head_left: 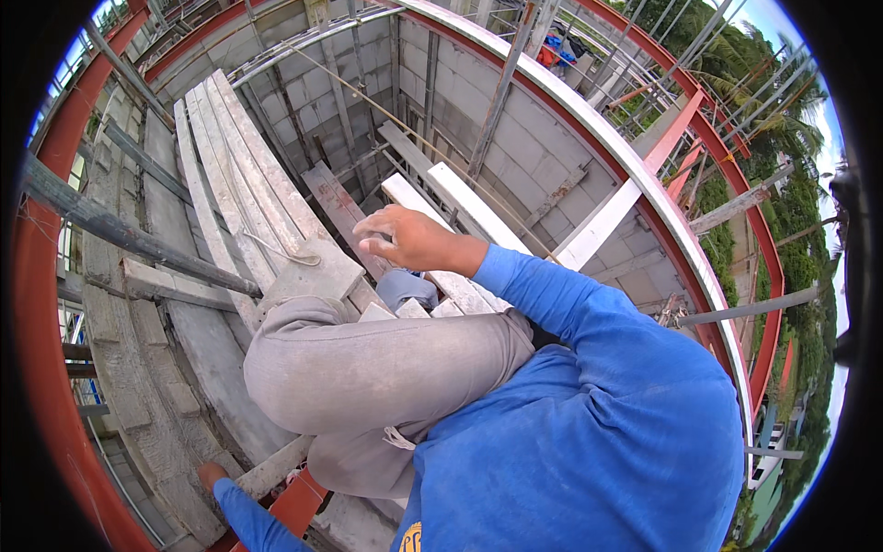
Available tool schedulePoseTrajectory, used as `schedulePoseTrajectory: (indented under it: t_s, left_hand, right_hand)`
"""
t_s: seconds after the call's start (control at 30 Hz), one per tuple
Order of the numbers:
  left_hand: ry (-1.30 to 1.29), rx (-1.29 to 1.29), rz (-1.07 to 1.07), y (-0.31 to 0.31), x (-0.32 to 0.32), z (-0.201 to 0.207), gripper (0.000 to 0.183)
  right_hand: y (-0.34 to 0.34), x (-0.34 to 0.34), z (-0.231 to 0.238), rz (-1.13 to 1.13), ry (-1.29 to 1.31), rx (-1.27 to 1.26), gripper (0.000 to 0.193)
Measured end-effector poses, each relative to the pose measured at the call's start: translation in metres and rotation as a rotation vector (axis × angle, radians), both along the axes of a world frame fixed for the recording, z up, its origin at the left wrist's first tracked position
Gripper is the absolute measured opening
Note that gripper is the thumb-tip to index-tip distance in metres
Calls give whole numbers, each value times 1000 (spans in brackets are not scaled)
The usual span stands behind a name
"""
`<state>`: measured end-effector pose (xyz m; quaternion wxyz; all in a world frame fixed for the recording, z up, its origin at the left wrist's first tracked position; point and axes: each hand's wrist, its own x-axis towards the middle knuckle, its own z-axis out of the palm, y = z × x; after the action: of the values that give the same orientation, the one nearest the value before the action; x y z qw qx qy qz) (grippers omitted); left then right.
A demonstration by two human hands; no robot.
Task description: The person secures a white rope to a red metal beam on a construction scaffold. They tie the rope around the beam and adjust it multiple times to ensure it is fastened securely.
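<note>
My right hand (397,236) is raised above my bent knee, fingers loosely curled and apart, with nothing visible in it. Behind it, a thin rope (368,99) runs slantwise across the walled space. Down at the lower left, my left hand (212,474) rests against the rough top of a block wall (147,405), its fingers mostly hidden. Long pale planks (248,166) stretch away just beyond my knee. On them, near the knee, lies a flat grey board (313,276) with a short loop of cord (285,253).
Grey block walls (543,138) enclose a deep space ahead. A curved red steel beam (74,276) borders the left, and a metal pipe (138,241) slants over the planks. White-topped beams (598,225) cross at right. Upright props (501,92) stand by the far wall.
</note>
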<state>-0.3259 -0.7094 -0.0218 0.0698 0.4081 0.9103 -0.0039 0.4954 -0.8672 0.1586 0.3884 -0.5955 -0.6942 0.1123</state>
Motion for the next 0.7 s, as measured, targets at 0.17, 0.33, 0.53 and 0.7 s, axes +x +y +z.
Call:
schedulePoseTrajectory:
  t_s: [0.17,0.33,0.53,0.7]
  left_hand:
    - [18,10,-37,5,21,4,33]
    - [112,-105,-106,7,29,4,31]
    - [351,-397,-276,23,33,5,28]
    - [521,-541,-429,30,24,6,26]
  right_hand:
    - [-173,180,-151,-533,-243,-858,46]
    - [-346,196,-231,-666,-163,-1018,46]
    - [-429,181,-298,-413,-127,-1089,46]
    - [-406,191,-262,-352,-166,-988,44]
